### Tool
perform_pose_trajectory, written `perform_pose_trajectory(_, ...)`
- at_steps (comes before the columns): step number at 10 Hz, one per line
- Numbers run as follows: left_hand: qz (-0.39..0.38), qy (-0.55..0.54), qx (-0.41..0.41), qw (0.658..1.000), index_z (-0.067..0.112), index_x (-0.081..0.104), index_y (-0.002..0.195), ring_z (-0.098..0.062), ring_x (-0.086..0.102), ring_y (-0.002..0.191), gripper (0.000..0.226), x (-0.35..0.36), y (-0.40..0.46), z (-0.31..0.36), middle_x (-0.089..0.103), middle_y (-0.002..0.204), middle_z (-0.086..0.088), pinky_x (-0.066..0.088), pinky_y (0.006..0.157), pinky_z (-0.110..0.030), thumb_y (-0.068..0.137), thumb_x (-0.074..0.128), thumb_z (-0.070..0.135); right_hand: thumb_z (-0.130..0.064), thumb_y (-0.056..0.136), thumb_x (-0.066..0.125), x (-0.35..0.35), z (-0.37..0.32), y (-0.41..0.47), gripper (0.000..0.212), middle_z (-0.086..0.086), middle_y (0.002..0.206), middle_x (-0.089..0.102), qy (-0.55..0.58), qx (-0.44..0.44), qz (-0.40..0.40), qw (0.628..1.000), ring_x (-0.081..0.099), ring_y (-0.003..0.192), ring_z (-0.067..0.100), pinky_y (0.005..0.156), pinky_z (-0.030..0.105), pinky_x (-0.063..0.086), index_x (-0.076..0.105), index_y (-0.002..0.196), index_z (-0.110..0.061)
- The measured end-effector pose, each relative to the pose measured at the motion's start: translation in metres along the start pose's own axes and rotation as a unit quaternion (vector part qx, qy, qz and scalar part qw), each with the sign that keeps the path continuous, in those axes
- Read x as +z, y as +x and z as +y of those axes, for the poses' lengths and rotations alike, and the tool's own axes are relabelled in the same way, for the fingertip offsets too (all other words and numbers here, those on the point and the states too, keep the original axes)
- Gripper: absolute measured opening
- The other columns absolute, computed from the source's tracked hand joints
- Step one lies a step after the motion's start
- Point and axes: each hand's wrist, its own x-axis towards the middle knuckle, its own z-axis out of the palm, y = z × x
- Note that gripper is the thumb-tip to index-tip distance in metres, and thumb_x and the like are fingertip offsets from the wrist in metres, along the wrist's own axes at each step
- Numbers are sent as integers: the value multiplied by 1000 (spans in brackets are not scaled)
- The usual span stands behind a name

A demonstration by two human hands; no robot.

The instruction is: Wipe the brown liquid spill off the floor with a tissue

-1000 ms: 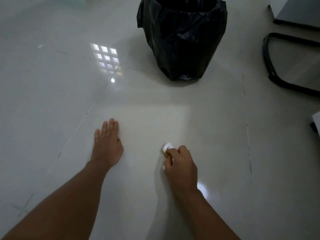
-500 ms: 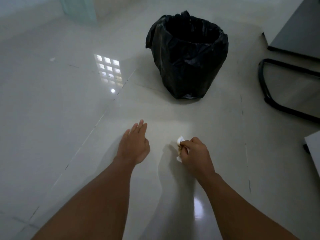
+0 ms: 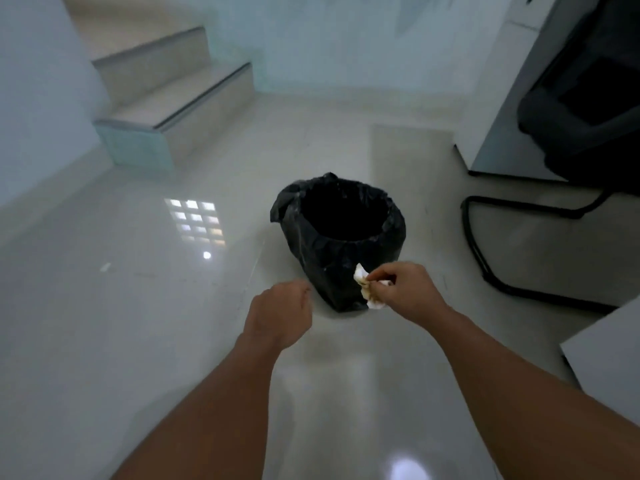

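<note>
My right hand [image 3: 405, 294] is raised off the floor and pinches a crumpled white tissue [image 3: 365, 287] with brown stains. The tissue hangs in front of the near side of a bin lined with a black bag [image 3: 337, 237], below its rim. My left hand [image 3: 280, 311] hovers beside it to the left, fingers curled loosely, with nothing in it. The glossy pale tiled floor [image 3: 173, 323] beneath my arms shows no brown liquid that I can make out.
A black chair [image 3: 585, 109] with a sled base stands at the right beside a grey cabinet panel [image 3: 498, 109]. A white board edge [image 3: 609, 362] juts in at the lower right. Tiled steps [image 3: 173, 98] rise at the back left.
Both hands lifted off the floor and moved forward toward the bin. The right hand carried the tissue up with it. My view tilted up, showing the steps and chair.
</note>
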Motion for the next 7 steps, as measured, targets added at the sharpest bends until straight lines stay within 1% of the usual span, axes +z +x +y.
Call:
perform_pose_trajectory(1,22,2,27,999,28,60,110,-24,63,90,27,-42,33,15,69,101,1,40,71,-29,91,42,26,-19,82,66,-38,-35,37,14,-19,66,59,-33,4,-10,999,57,58,-4,49,4,36,77,88,-25)
perform_pose_trajectory(2,25,-12,39,999,25,60,114,-23,61,98,31,-58,74,19,66,109,2,47,78,-32,89,42,24,-17,84,65,-53,-52,81,16,-10,72,60,-80,-1,-18,997,52,61,2,52,11,34,77,92,-23)
perform_pose_trajectory(3,7,7,48,999,22,56,122,-22,55,110,36,-52,112,19,60,119,0,48,89,-38,90,41,25,-16,84,63,-50,-48,116,19,-4,83,59,-103,8,-14,995,53,70,8,55,13,35,77,96,-22)
perform_pose_trajectory(4,-16,19,60,998,15,50,130,-22,47,120,40,-34,142,17,51,130,-3,42,93,-35,93,42,26,-16,81,64,-31,-36,138,19,-8,79,65,-60,20,28,998,55,68,1,52,5,36,78,93,-21)
perform_pose_trajectory(5,-48,23,79,995,12,47,132,-23,41,130,41,-12,164,15,47,134,-5,42,97,-34,95,41,29,-24,84,67,-9,-23,153,18,-5,89,71,-7,33,35,999,63,83,8,61,10,39,76,99,-17)
perform_pose_trajectory(6,-84,32,83,992,9,40,140,-25,17,147,48,12,178,11,40,147,-7,31,113,-38,97,35,32,-35,85,69,8,-13,163,34,-2,94,62,0,48,25,999,58,84,11,69,17,41,69,113,-15)
perform_pose_trajectory(7,-66,64,85,992,9,36,145,-24,8,149,53,36,182,6,36,153,-6,10,121,-39,99,28,34,-31,89,65,-3,-7,168,31,-1,98,65,-22,53,3,998,58,86,11,77,20,42,68,116,-17)
